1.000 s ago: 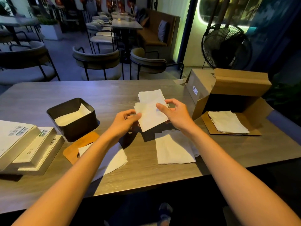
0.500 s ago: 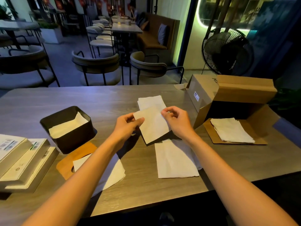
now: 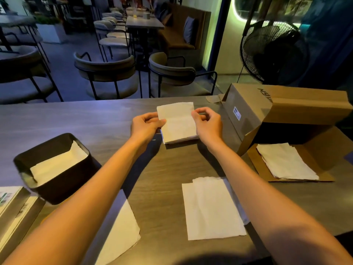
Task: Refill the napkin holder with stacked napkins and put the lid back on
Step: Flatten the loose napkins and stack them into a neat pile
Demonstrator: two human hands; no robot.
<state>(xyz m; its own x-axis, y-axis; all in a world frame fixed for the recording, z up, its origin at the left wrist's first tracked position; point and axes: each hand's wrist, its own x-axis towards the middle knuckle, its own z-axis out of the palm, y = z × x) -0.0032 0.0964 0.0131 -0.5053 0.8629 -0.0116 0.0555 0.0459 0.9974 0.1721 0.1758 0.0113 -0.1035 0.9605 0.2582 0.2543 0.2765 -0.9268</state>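
A folded white napkin (image 3: 177, 121) lies on top of a small napkin stack at the far middle of the table. My left hand (image 3: 146, 125) pinches its left edge and my right hand (image 3: 208, 124) pinches its right edge. The dark napkin holder (image 3: 55, 186) stands open at the left with a few napkins inside. More loose napkins lie near me: one pile (image 3: 212, 209) under my right forearm and one napkin (image 3: 122, 232) under my left forearm. The lid is hidden behind my left arm.
An open cardboard box (image 3: 282, 115) stands at the right with napkins (image 3: 286, 161) on its flap. Flat boxes (image 3: 13, 211) sit at the left table edge. Chairs (image 3: 107, 73) and a fan (image 3: 271, 52) stand beyond the table.
Both hands carried the napkin away from me and set it down on the far stack. The camera tilted down, closer to the table.
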